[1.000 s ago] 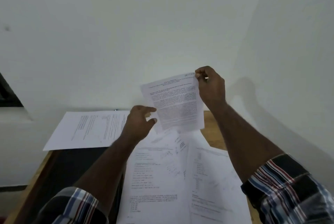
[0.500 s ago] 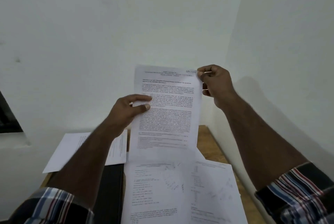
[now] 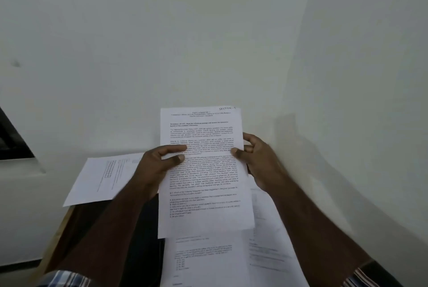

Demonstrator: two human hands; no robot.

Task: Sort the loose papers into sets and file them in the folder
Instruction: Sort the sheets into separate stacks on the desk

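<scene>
While both hands hold it up in front of the white wall [image 3: 208,31], the printed sheet [image 3: 201,171] stands nearly upright, its long axis running top to bottom, with the handwritten "SECTION - 1" at its upper right corner and the text the right way up to the camera. The left hand [image 3: 157,166] grips the sheet's left edge about halfway down; its thumb lies across the printed face and its curled fingers [image 3: 171,150] clasp the edge, some of them also on the front. The right hand [image 3: 257,161] grips the sheet's right edge at much the same height, thumb pressed on the face and the other fingers curled behind the paper. The sheet is thin, flat, white and rectangular, covered in dense black paragraphs with a few shorter lines below.

Beneath the sheet's lower edge, more printed pages [image 3: 208,261] lie spread flat on the counter [image 3: 58,240], whose bare strip to the left of the sheet looks like brown wood. Left of the sheet, past the left hand, another page [image 3: 102,182] with a small grid printed on it juts over the counter's far edge. A dark flat thing [image 3: 148,252], possibly the folder, lies on the counter just left of the spread pages, partly under the left forearm. Plaid sleeve cuffs show at both lower corners.
</scene>
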